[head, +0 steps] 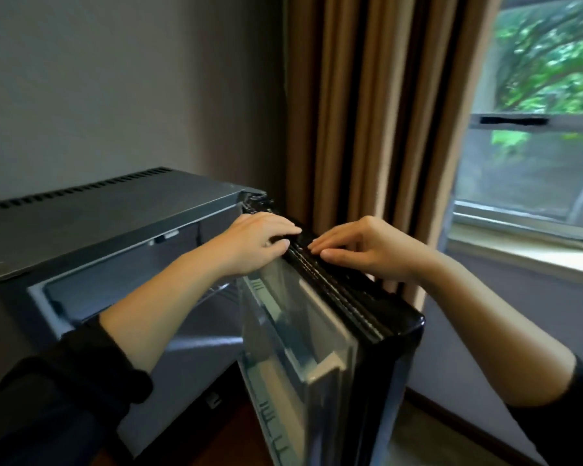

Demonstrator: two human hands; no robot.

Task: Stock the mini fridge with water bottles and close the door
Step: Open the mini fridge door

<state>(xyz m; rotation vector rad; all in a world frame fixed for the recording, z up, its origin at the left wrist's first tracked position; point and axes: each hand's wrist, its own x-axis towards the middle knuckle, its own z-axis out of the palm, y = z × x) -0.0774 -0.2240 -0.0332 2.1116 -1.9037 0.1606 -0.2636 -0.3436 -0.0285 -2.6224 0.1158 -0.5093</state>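
Mini fridge [108,213], one door [300,331] open, left hand [256,240], right hand [367,247], fingers [330,238] straight on door top.

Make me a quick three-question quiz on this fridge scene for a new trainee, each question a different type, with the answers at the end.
1. True or false: the door of the mini fridge is shut.
2. Where do the left hand and the right hand rest? A) on the door's top edge B) on the windowsill C) on the fridge's top panel
3. Fill in: right behind the open door hangs a tan ____.
Key: 1 false, it stands wide open; 2 A; 3 curtain.
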